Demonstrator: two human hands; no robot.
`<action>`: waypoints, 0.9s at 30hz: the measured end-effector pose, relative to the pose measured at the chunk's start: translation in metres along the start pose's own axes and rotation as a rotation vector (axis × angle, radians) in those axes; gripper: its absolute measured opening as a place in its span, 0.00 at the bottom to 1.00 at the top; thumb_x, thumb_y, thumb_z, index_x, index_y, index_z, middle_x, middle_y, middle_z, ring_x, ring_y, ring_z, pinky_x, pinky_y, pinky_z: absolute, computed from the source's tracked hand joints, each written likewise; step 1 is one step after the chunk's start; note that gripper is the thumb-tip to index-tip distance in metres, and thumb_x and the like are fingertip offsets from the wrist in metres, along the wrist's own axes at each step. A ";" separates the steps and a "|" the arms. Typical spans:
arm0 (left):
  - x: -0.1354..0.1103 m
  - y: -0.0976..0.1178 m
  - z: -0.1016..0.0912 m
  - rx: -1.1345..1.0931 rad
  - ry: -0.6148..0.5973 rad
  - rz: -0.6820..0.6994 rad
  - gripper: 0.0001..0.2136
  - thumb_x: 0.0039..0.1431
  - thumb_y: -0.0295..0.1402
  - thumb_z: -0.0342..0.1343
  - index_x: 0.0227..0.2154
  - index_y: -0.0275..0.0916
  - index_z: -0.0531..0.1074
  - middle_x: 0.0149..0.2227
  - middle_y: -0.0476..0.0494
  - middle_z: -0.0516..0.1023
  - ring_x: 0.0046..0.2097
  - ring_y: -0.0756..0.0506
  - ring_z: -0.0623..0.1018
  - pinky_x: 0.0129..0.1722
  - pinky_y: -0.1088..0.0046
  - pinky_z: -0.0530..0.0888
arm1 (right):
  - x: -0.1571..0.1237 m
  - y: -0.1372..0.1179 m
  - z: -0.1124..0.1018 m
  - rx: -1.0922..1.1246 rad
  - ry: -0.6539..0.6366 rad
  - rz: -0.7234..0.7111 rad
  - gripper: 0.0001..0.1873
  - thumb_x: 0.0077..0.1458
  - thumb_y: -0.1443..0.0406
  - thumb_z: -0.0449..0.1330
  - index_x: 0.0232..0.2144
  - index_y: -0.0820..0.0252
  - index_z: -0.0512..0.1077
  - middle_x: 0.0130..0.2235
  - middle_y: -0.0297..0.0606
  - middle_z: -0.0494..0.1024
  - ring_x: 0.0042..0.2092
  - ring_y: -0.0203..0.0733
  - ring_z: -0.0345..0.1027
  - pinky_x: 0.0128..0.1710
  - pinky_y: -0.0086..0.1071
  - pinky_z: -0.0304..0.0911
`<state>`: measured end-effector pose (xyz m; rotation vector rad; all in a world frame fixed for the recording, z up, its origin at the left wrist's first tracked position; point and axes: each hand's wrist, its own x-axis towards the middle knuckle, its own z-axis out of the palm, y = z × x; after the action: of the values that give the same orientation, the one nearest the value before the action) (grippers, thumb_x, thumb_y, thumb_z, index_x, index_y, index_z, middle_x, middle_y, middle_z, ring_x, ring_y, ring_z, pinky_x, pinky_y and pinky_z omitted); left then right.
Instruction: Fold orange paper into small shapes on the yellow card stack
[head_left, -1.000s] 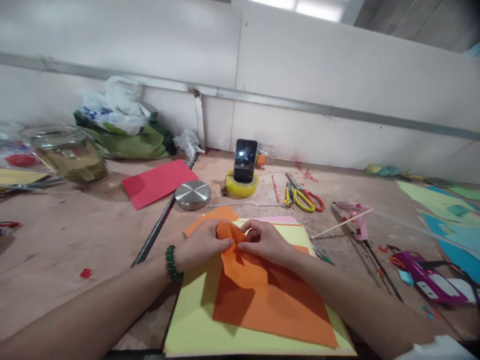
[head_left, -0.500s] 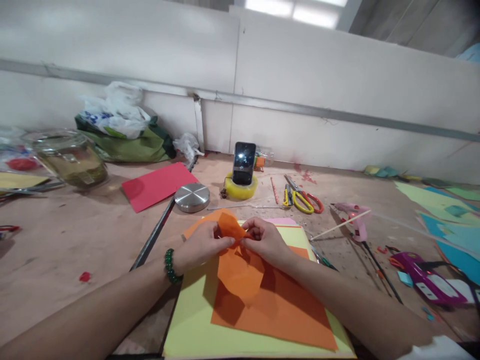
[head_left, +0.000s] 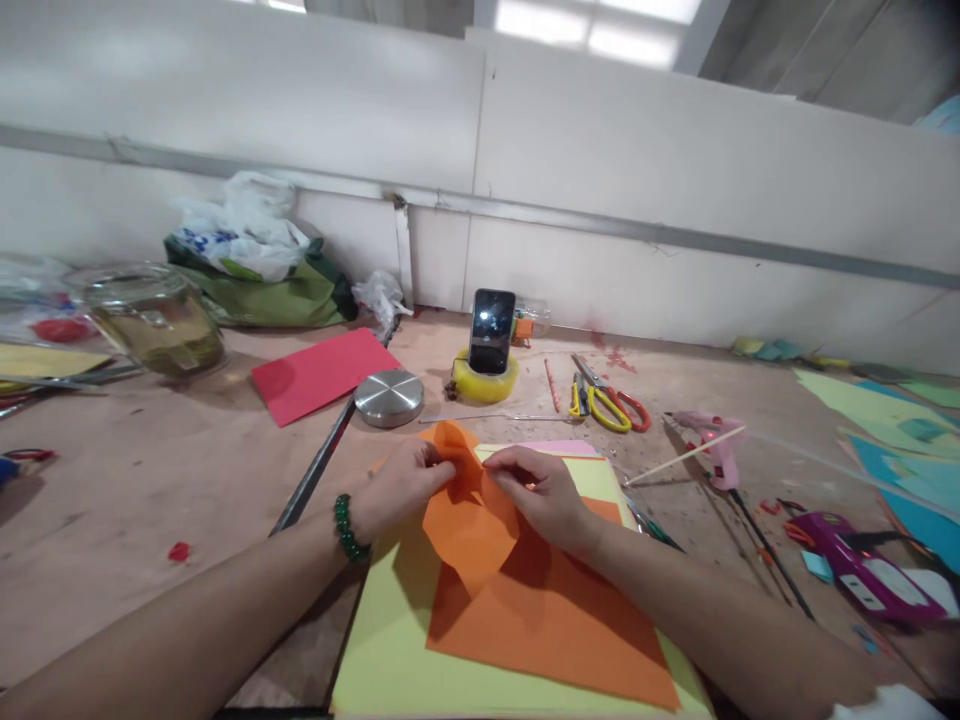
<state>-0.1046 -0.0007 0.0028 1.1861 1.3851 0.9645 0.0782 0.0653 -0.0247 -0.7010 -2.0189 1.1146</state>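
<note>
Pinched between the fingers of my left hand [head_left: 409, 485] is a shaped piece of orange paper [head_left: 472, 535], folded and curled at its top. My right hand [head_left: 540, 490] grips the same piece at its right upper edge, fingertips close to those of the left. The piece is held above a flat orange sheet [head_left: 570, 625], which lies on a stack of pale yellow paper [head_left: 382, 650]. Another bit of orange shows behind my left hand; whether it belongs to the held piece I cannot tell.
Beyond the paper stand a round metal lid [head_left: 389, 397] and a phone [head_left: 491, 330] propped in a yellow tape roll [head_left: 486, 382]. Scissors [head_left: 611, 400], a pink glue gun [head_left: 712, 440] and a purple device [head_left: 862, 565] lie to the right. At left are a red sheet [head_left: 322, 375] and a glass jar [head_left: 154, 320].
My hands have turned the orange piece slightly, and its lower part has swung a little left. The right fingers have shifted along its edge. The whole view has moved slightly.
</note>
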 end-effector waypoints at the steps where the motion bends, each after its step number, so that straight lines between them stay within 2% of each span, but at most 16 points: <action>1: 0.000 0.000 0.000 0.020 -0.005 0.013 0.09 0.46 0.37 0.52 0.23 0.36 0.72 0.24 0.46 0.77 0.29 0.45 0.75 0.28 0.72 0.70 | -0.001 0.000 0.000 -0.047 -0.012 -0.052 0.08 0.55 0.62 0.57 0.34 0.56 0.76 0.32 0.37 0.77 0.33 0.39 0.69 0.33 0.31 0.65; 6: -0.003 0.000 0.004 0.184 0.057 0.049 0.09 0.48 0.35 0.51 0.18 0.38 0.66 0.18 0.51 0.68 0.23 0.49 0.68 0.22 0.74 0.63 | -0.002 0.003 -0.002 -0.235 -0.042 -0.219 0.12 0.61 0.62 0.54 0.37 0.54 0.78 0.30 0.37 0.73 0.32 0.38 0.68 0.33 0.30 0.65; 12: -0.007 0.000 0.008 0.389 0.043 0.258 0.07 0.52 0.33 0.48 0.23 0.39 0.67 0.25 0.49 0.71 0.31 0.47 0.70 0.32 0.72 0.67 | -0.002 0.004 0.001 -0.317 -0.067 -0.274 0.10 0.62 0.64 0.54 0.36 0.54 0.76 0.31 0.37 0.73 0.32 0.37 0.68 0.33 0.29 0.65; 17: -0.009 0.003 0.009 0.523 -0.013 0.299 0.07 0.54 0.30 0.42 0.26 0.40 0.64 0.29 0.46 0.72 0.32 0.45 0.70 0.36 0.68 0.68 | -0.002 0.003 0.001 -0.335 -0.058 -0.323 0.08 0.60 0.68 0.55 0.33 0.56 0.75 0.30 0.37 0.73 0.32 0.37 0.68 0.32 0.28 0.64; 23: -0.012 0.005 0.014 0.558 0.011 0.313 0.03 0.49 0.28 0.44 0.24 0.41 0.60 0.25 0.51 0.67 0.27 0.48 0.67 0.28 0.72 0.65 | -0.002 0.003 0.003 -0.331 -0.035 -0.347 0.08 0.56 0.72 0.55 0.31 0.58 0.73 0.29 0.35 0.72 0.30 0.37 0.68 0.30 0.27 0.63; 27: -0.012 0.002 0.014 0.560 0.025 0.326 0.03 0.50 0.28 0.45 0.24 0.41 0.60 0.23 0.52 0.65 0.25 0.50 0.66 0.26 0.73 0.64 | -0.002 0.000 0.006 -0.287 -0.023 -0.308 0.05 0.56 0.71 0.56 0.30 0.57 0.71 0.29 0.34 0.73 0.30 0.36 0.67 0.29 0.27 0.63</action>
<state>-0.0904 -0.0127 0.0051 1.8664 1.5657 0.8320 0.0748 0.0611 -0.0273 -0.4931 -2.2396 0.6660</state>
